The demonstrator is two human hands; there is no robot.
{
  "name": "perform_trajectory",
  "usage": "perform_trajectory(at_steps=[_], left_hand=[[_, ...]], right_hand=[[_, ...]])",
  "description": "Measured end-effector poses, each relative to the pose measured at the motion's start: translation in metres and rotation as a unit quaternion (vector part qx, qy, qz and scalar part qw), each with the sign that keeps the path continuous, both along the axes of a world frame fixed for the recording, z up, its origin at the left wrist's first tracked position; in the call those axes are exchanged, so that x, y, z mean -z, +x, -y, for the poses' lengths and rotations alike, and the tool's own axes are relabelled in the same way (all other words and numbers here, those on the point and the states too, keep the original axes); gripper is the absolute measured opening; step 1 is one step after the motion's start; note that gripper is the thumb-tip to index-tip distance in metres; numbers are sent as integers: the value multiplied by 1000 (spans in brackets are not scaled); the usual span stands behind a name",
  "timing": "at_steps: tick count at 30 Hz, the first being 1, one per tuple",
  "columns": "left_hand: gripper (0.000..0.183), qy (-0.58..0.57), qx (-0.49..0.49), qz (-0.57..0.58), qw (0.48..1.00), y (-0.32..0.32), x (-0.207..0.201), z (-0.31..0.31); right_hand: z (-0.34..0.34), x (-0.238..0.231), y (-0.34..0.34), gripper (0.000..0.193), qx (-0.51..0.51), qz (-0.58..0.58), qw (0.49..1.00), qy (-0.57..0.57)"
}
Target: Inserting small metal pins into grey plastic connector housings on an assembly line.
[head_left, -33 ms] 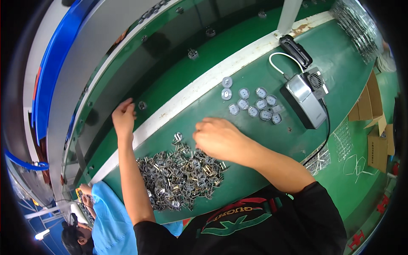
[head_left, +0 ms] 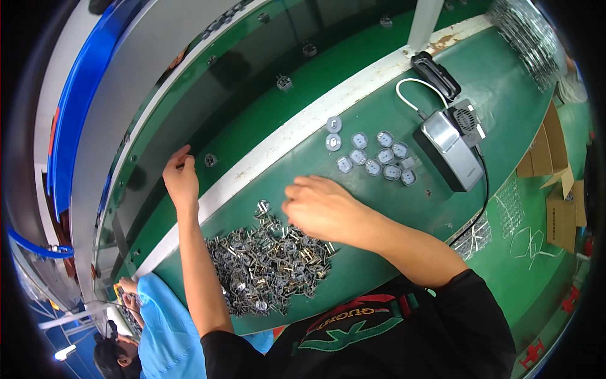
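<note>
The left hand [head_left: 183, 183], fingers parted and empty, is beside a small part [head_left: 210, 160] on the green belt [head_left: 328, 69]; the right hand [head_left: 325, 207] curls near the metal heap [head_left: 271, 265] on the desk [head_left: 416, 213], its grip hidden.

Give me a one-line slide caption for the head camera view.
Left hand over a green belt, right hand near a heap of small pronged parts on a green tabletop.

parts pile [head_left: 271, 268]: silver, brass, dark grey | round pieces [head_left: 385, 155]: grey | worktop [head_left: 404, 203]: green | boxy device [head_left: 456, 151]: silver, black
</note>
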State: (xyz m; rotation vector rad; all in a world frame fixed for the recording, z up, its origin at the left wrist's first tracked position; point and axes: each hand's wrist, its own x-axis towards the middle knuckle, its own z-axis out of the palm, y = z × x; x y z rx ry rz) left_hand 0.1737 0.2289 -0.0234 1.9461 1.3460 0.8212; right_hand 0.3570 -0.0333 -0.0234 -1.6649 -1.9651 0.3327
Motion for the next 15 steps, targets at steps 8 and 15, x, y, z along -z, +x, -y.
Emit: perform_trajectory(at_steps=[8,15], left_hand=[[34,45,351,-195,915,169,-42,137],[37,-271,359,-34,892,156,-41,122]], right_hand=[[2,-15,4,14,-80,-60,984,145],[30,-25,33,15,1,-265,945,193]])
